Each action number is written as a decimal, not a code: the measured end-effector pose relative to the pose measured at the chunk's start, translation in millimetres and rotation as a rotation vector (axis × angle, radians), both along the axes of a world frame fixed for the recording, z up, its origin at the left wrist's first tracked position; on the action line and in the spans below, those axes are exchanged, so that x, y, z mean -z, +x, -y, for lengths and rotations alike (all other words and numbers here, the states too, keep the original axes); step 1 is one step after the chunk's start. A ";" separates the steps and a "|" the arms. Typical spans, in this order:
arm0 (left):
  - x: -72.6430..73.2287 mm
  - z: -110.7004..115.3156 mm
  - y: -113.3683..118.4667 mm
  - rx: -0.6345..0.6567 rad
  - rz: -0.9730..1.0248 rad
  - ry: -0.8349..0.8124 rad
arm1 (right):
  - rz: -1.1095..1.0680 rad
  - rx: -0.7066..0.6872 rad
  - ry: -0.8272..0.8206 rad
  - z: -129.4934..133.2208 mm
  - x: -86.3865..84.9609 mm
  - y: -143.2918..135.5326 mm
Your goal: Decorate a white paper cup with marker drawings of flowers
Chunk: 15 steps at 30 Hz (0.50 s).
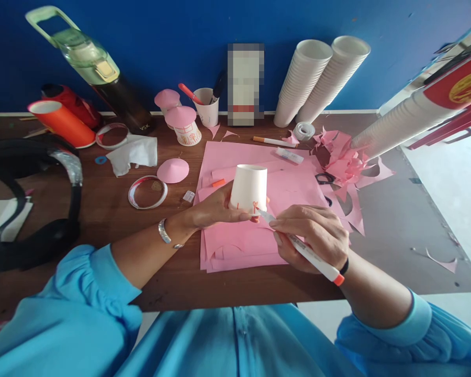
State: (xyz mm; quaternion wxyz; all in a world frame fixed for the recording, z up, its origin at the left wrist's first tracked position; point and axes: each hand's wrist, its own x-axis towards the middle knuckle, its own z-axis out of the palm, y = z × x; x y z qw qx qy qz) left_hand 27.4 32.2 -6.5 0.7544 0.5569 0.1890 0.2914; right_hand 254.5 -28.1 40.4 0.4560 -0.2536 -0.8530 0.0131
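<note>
My left hand [215, 207] is closed around the lower part of a white paper cup [249, 183], thumb in front. The cup bears small orange marks near its bottom edge. In my right hand [312, 235] is a white marker [314, 256] with an orange end, its tip at the orange drawing on the cup. Both hands are over a stack of pink paper sheets [223, 251]. An orange marker cap [219, 183] lies on the pink sheets, left of the cup.
Behind are decorated cups with pink cone tops [181, 116], a pen cup [208, 112] and stacked cups [304, 78]. Tape rolls [132, 192], a bottle [121, 99] and headphones [76, 204] lie left. Pink scraps [345, 157] and partly covered scissors [324, 178] are right.
</note>
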 end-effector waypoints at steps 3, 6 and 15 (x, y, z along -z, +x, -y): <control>1.4 0.1 -0.7 -0.005 -0.013 -0.003 | 0.014 0.006 -0.002 -0.4 -0.4 -0.8; 3.6 0.2 -1.2 0.000 -0.015 -0.001 | 0.006 0.008 0.003 -1.2 0.5 -2.0; -4.2 0.9 1.6 0.007 -0.029 0.037 | 0.005 0.002 -0.004 -0.7 3.7 -3.0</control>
